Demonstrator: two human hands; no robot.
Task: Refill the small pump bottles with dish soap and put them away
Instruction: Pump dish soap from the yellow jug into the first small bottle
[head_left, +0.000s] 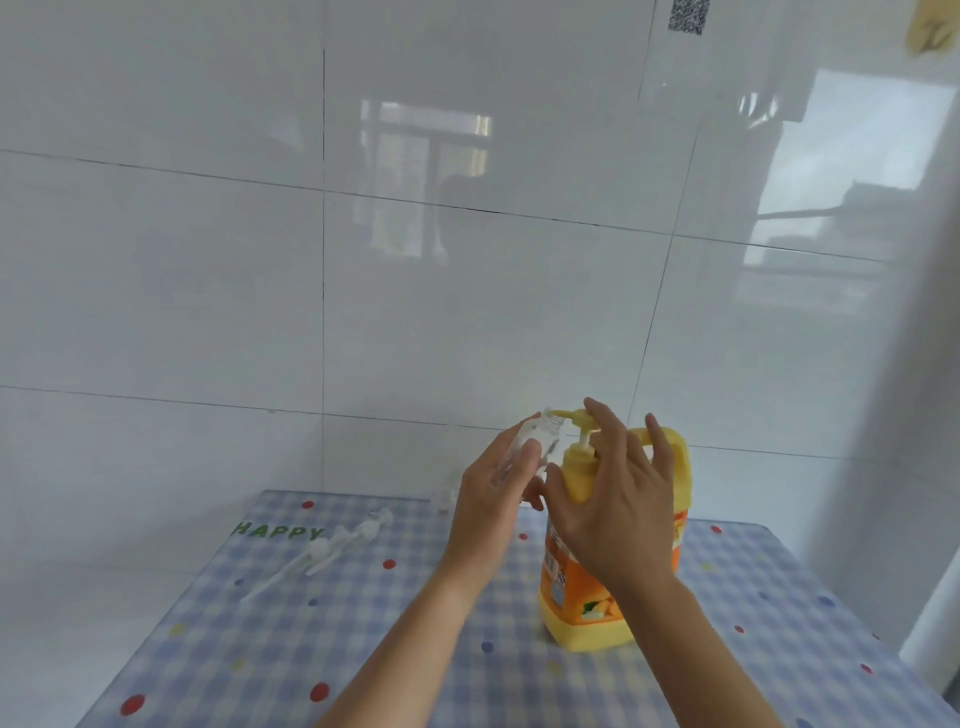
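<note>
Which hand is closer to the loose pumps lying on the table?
Left hand: it holds the bottle above and right of the pumps; the right hand is farther right, on the jug pump.

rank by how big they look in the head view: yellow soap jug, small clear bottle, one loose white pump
1. yellow soap jug, clearly largest.
2-3. small clear bottle and loose white pump: unsure; the left hand hides much of the bottle, and the pump is long but thin.

Table: nearest the viewer, in front of the wall.
Jug: stands on the table, right of centre.
Small bottle: raised left of the jug, mouth just beside the jug's spout.
Loose pumps: lie on the table, far left.
</note>
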